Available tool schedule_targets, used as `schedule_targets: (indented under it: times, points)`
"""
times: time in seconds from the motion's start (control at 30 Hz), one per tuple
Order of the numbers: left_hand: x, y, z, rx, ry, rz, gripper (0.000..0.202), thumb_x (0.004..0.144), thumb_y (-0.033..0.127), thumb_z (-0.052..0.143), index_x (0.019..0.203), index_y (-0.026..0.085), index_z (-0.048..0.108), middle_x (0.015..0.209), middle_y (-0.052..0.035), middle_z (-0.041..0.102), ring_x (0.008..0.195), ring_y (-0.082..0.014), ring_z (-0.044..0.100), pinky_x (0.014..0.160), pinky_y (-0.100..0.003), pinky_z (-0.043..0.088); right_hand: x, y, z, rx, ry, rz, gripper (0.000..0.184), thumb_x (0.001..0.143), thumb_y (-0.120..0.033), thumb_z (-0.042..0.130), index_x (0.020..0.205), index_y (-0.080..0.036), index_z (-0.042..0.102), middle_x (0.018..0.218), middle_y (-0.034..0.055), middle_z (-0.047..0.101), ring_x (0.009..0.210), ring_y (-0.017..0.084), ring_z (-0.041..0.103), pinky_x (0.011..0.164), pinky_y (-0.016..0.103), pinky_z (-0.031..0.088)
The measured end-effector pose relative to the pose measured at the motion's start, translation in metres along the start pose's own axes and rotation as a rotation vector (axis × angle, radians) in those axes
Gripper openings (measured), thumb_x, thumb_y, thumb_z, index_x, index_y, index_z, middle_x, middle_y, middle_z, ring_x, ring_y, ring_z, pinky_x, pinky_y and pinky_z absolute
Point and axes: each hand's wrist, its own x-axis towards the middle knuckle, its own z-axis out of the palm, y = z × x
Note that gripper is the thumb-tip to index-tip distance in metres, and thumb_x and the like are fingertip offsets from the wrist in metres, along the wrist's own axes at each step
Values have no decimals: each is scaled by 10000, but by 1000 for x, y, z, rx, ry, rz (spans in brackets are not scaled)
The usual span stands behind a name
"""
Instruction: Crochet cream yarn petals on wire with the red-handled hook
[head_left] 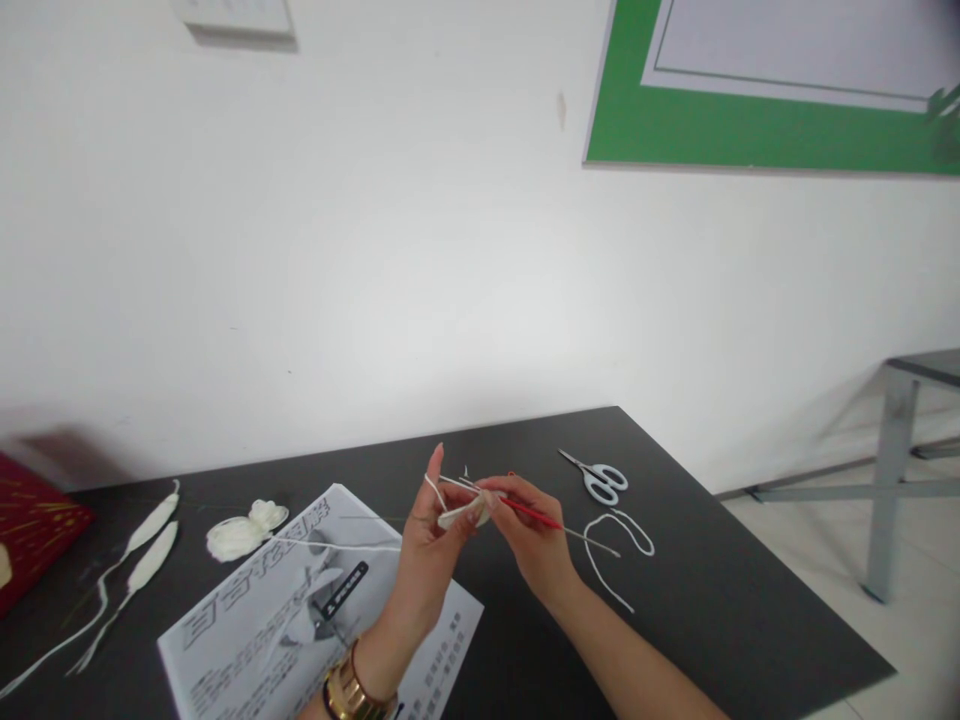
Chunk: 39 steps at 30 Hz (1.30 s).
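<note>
My left hand [431,550] pinches a small off-white crochet piece [450,517], its index finger raised with white yarn looped over it. A red-handled crochet hook [529,512] is in my right hand [540,545], its thin metal end sticking out to the right. My right fingertips meet the crochet piece, so the hook's working tip is hard to make out. A strand runs from my left hand back to a small bundle of white yarn [238,537] on the table.
Left of the yarn lie two slim white crochet pieces [154,555] with long tails, beside a red patterned box [37,530]. Printed paper [247,620] lies under my left forearm. Scissors [600,480] and a loose yarn length [649,545] rest on the dark table [720,610] at right.
</note>
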Motion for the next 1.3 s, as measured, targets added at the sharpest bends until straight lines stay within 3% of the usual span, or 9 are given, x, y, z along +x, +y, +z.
schedule_targets:
  times: [0.13, 0.27, 0.4, 0.6, 0.73, 1.0, 1.2, 1.3]
  points:
    - [1, 4, -1, -43, 27, -10, 720, 759, 226, 667, 1385, 334, 328, 771, 38, 579, 695, -108, 510, 685, -235, 401, -3, 2, -1, 87, -70, -2, 291, 887, -386, 462, 918, -226, 703, 950, 66, 623, 877, 202, 591, 751, 314, 486]
    - [1, 5, -3, -85, 7, -51, 721, 757, 199, 665, 1381, 343, 332, 749, 46, 572, 748, -119, 550, 788, -276, 405, -6, 3, 1, 116, -87, 41, 353, 916, -411, 390, 927, -225, 690, 923, 50, 558, 848, 176, 563, 737, 292, 478]
    - [-1, 8, -4, -124, -18, -82, 753, 765, 176, 656, 1394, 363, 288, 775, 42, 582, 773, -116, 563, 812, -286, 406, -5, 4, 4, 181, -46, 103, 266, 878, -420, 477, 898, -223, 656, 760, 9, 550, 692, 141, 546, 627, 257, 468]
    - [0, 17, -5, -118, -38, -132, 860, 731, 158, 691, 1412, 380, 216, 845, 29, 608, 751, -94, 554, 762, -250, 419, -1, 4, 6, 261, 102, 138, 168, 652, -287, 756, 733, -214, 629, 700, -19, 589, 605, 126, 551, 573, 251, 484]
    - [2, 20, -6, -109, -29, -148, 878, 726, 180, 698, 1422, 364, 196, 826, 26, 615, 728, -101, 561, 747, -260, 429, -2, 4, 6, 269, 64, 127, 141, 638, -240, 767, 713, -200, 655, 684, -5, 627, 583, 129, 571, 567, 262, 489]
    - [5, 24, -11, -45, -30, -144, 848, 700, 143, 702, 1405, 342, 276, 687, 60, 563, 627, -69, 515, 657, -204, 392, 0, 7, 2, 222, 84, 170, 157, 752, -334, 676, 715, -182, 672, 659, -6, 612, 579, 120, 569, 556, 251, 499]
    - [6, 30, -14, -81, -133, -208, 834, 714, 120, 680, 1402, 360, 273, 736, 48, 578, 650, -71, 538, 702, -232, 397, 0, 3, 2, 232, 66, 188, 133, 699, -312, 725, 728, -187, 688, 645, -3, 633, 532, 117, 564, 529, 254, 496]
    - [5, 30, -13, -98, -114, -225, 863, 688, 129, 700, 1405, 350, 273, 755, 41, 589, 685, -80, 559, 733, -244, 402, 0, 3, 2, 251, 67, 195, 149, 689, -324, 730, 727, -187, 686, 645, 0, 634, 532, 118, 560, 524, 255, 499]
